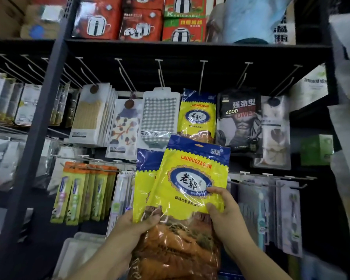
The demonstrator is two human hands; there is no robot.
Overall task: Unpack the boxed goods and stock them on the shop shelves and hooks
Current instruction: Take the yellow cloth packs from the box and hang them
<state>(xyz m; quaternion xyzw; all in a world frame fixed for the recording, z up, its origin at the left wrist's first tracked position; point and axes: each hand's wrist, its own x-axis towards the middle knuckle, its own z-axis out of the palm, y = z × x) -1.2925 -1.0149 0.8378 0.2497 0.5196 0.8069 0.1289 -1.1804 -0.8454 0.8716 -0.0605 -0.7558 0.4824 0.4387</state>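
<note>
Gripping two yellow-and-blue packets (187,186) in front of the rack (42,110): left hand (138,224) pinching the lower left corners, right hand (223,211) curled round the front packet's right edge. Held up just below a matching packet (197,118) hanging on a hook (202,75) under the top shelf (190,49), mid-rack. Toothbrush packs (83,195) hanging low left.

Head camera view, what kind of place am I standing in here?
Most likely a small household-goods shop: packaged goods hang on metal hooks, boxed pots fill the top shelf, and both hands hold yellow packets matching one already hung.
</note>
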